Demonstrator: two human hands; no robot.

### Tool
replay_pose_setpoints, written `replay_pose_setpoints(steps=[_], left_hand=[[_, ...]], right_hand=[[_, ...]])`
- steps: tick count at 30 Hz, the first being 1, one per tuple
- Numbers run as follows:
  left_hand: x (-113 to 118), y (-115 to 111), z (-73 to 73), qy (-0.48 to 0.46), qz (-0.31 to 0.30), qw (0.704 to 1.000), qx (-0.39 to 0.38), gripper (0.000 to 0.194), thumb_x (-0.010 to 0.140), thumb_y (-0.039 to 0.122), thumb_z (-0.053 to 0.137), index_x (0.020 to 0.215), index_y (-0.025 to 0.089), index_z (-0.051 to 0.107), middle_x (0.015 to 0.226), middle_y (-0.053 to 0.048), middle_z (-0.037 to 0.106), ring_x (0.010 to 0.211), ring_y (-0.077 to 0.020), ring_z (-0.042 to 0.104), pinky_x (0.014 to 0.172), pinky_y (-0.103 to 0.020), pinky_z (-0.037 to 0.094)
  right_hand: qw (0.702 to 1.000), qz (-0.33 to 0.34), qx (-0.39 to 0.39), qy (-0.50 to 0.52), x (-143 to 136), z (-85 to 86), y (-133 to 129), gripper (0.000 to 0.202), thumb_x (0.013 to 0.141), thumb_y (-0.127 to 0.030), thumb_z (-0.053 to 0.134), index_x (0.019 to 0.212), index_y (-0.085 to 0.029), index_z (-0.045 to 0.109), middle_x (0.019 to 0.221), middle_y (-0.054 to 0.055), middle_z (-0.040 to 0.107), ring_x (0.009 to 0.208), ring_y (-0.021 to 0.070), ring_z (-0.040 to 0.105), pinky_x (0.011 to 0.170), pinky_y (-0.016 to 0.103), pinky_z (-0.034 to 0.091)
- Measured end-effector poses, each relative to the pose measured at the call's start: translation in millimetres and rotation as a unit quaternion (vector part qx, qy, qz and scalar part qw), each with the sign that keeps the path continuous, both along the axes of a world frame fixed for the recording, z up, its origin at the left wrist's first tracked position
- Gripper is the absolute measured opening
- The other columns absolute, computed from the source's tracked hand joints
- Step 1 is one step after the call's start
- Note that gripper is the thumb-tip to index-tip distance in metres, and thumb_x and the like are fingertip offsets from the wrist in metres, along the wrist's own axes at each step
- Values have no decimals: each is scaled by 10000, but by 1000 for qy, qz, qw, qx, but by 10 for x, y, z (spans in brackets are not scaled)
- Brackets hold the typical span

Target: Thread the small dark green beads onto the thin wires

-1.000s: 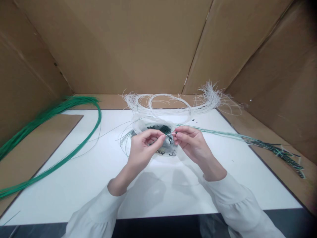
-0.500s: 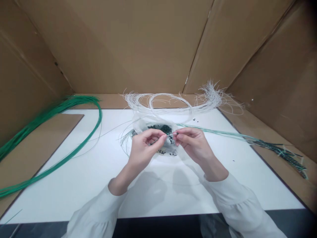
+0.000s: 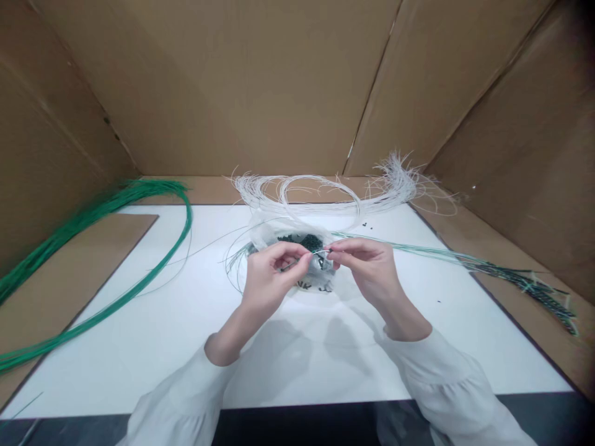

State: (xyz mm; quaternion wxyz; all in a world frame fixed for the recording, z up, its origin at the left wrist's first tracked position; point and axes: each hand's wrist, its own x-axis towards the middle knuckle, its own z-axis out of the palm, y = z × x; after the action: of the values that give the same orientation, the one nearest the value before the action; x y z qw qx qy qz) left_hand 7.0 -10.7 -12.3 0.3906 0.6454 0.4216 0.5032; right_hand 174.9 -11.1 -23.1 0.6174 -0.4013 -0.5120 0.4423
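Note:
Above a clear plastic bag (image 3: 263, 232) of small dark pieces (image 3: 310, 241), my two hands are close together. My left hand (image 3: 275, 272) pinches a thin pale strand (image 3: 320, 251), whose short bare end points to the right. At that end, my right hand (image 3: 367, 266) is closed in a pinch on a tiny dark piece (image 3: 330, 250). Whether the strand passes through the piece is too small to tell. Thin green strands curve out at the left of the bag, partly behind my left hand.
A bundle of green strands (image 3: 186, 226) loops along the left side. White strands (image 3: 320, 201) lie coiled at the back. Green strands with dark pieces (image 3: 534, 285) stretch over the right edge of the white board (image 3: 186, 359). Cardboard walls (image 3: 232, 87) surround the back and sides.
My right hand has shifted slightly, its fingertips a little further left along the pale strand and its back slightly to the right. My left hand has hardly moved.

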Motion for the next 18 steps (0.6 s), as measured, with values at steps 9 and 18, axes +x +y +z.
replay_pose_setpoints(steps=[9, 18], left_hand=[[3, 9, 13, 4, 17, 1000, 15, 103, 706, 246, 633, 691, 147, 654, 657, -17, 649, 543, -88, 548, 514, -176, 447], [8, -2, 22, 0, 18, 1000, 12, 109, 705, 249, 635, 686, 143, 654, 656, -19, 650, 543, -89, 556, 506, -171, 454]], right_hand=[[1000, 2, 15, -17, 7, 12, -9, 92, 596, -175, 747, 655, -240, 717, 707, 13, 706, 598, 144, 620, 453, 231, 475], [999, -6, 12, -30, 25, -14, 5, 85, 589, -195, 751, 659, -227, 716, 714, 23, 708, 594, 153, 621, 448, 241, 474]])
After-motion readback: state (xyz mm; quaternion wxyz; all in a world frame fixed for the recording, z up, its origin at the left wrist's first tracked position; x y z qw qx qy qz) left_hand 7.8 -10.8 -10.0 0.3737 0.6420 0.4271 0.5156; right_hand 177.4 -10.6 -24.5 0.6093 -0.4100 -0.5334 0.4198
